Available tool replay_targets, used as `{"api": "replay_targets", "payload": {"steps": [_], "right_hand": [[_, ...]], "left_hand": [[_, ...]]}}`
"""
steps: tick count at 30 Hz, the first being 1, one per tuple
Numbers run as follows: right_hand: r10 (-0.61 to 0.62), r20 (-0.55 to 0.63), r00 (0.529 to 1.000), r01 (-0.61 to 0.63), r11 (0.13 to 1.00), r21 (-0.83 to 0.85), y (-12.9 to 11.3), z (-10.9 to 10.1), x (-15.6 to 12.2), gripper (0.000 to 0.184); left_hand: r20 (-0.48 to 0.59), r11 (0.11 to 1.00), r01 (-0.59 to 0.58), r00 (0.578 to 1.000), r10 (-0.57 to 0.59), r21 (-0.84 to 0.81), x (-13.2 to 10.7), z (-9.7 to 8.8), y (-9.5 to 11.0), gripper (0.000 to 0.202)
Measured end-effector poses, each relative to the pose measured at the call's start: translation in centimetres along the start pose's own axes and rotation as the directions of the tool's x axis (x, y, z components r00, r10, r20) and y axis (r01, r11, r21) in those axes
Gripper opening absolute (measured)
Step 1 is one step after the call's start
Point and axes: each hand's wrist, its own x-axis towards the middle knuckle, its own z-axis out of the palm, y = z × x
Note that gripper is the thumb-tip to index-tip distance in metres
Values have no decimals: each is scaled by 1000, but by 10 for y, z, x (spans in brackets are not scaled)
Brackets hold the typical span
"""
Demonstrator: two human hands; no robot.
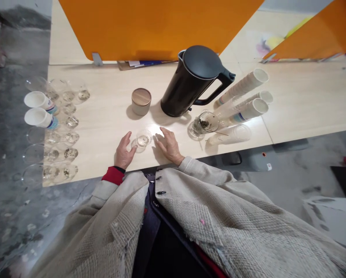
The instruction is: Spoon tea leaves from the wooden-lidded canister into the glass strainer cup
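Note:
A small clear cup [144, 139] with a few dark bits at its bottom stands between my hands on the light wooden table. My left hand [124, 151] is beside it on the left, thumb and fingers apart, the thumb close to the cup's rim; whether it touches I cannot tell. To the right of the cup, my right hand [169, 146] rests with its fingers stretched out and holds nothing. Behind the cup are a round canister with a wooden lid [141, 97] and a tall black electric kettle [187, 83].
A glass with dark tea leaves [209, 122] and a thin stick stands right of my hands. Stacks of paper cups [252, 110] and clear plastic cups [233, 134] lie farther right. Several clear cups [70, 138] and two paper cups [38, 117] line the left edge. An orange divider [158, 29] rises behind.

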Motion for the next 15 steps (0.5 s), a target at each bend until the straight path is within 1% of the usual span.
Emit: {"api": "replay_targets", "payload": {"steps": [2,3,4,6,8,10,15], "right_hand": [[74,-40,996,-78,991,-108,6,-2,-7,67],[116,-40,992,-121,980,-156,9,-1,-11,69],[157,-27,987,-159,967,-200,12,2,-13,72],[226,27,974,-210,938,-277,15,8,-17,76],[257,86,963,-215,919,-331,16,14,-19,79],[253,127,959,-194,914,-357,15,18,-19,83],[267,181,947,-183,907,-380,8,17,-18,90]], "left_hand": [[-44,989,25,999,-19,143,-1,-11,-8,67],[-52,975,38,998,-27,221,-2,-15,-10,68],[-47,955,49,998,-37,294,-3,-18,-12,69],[-3,910,65,998,-70,411,-4,-18,-11,72],[55,867,68,992,-110,493,-6,-14,-5,74],[96,832,67,985,-143,550,-6,-10,3,74],[114,790,89,974,-198,606,-2,-8,15,74]]}}
